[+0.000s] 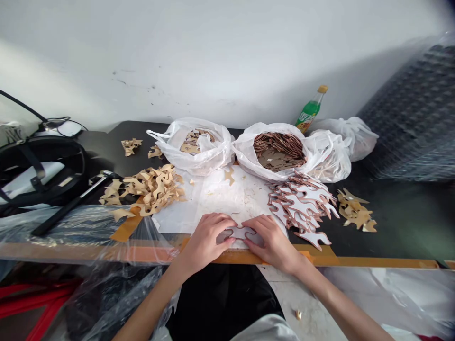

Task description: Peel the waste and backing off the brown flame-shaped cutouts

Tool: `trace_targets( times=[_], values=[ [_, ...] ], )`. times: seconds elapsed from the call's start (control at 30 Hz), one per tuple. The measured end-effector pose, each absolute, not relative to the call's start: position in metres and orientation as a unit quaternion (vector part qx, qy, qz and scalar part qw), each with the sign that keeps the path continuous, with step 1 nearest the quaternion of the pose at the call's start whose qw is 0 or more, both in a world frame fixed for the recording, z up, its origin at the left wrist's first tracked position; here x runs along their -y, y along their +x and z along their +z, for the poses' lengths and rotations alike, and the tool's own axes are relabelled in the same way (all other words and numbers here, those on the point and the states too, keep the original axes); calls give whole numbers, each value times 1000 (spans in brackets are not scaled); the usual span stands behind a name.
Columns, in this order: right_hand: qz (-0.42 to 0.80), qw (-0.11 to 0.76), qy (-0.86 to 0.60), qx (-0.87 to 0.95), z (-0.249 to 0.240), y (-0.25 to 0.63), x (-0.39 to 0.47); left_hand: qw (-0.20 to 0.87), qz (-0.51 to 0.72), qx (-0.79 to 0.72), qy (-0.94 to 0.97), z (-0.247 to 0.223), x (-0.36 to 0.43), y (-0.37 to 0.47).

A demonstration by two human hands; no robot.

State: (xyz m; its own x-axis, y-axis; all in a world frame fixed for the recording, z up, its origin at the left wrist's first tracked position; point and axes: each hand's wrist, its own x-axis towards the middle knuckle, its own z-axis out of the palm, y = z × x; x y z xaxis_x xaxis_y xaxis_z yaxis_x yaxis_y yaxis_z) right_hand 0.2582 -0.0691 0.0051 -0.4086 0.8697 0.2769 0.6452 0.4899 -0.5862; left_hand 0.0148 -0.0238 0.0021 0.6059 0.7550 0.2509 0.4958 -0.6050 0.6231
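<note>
A white, wavy-edged cut-out piece (pixel 242 233) with a thin brown rim lies at the table's front edge. My left hand (pixel 212 237) grips its left end, thumb and fingers curled round it. On the opposite end, the fingers of my right hand (pixel 268 239) are bent in the same way. White paper (pixel 216 203) is spread beneath the piece and both hands. Right of my right hand is a heap of similar white pieces with brown edges (pixel 302 203). Left of my left hand lies a pile of curled tan paper scraps (pixel 152 189).
Behind stand two open white plastic bags, one with tan pieces (pixel 192 158), one with brown pieces (pixel 245 151). A green bottle (pixel 309 113) and tied bags (pixel 330 163) are at back right. A hammer (pixel 76 201) lies left. Stacked black trays (pixel 415 113) rise at far right.
</note>
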Motion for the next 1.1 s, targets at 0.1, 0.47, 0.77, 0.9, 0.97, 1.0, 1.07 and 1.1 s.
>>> trace_targets(
  times=[0.1, 0.47, 0.77, 0.9, 0.97, 1.0, 1.07, 1.1],
  values=[
    [194, 282, -468, 815, 5, 258, 69, 256, 251, -362, 861, 3, 24, 14],
    [187, 276, -468, 819, 7, 258, 68, 243, 257, -358, 864, 2, 23, 14],
    [97, 235, -460, 851, 8, 252, 86, 148, 194, -352, 904, 7, 47, 1],
    [76, 234, -455, 856, 6, 251, 96, 111, 217, -382, 891, -2, 55, -1],
    [72, 228, -456, 857, 5, 250, 98, 93, 227, -398, 884, -5, 56, 0],
    [71, 226, -458, 857, 5, 251, 98, 82, 229, -398, 885, -6, 56, 0],
    [70, 224, -458, 858, 4, 251, 98, 62, 230, -391, 889, -6, 56, 0],
    [71, 224, -457, 858, 4, 252, 98, 53, 231, -390, 890, -6, 56, -1]
  ],
)
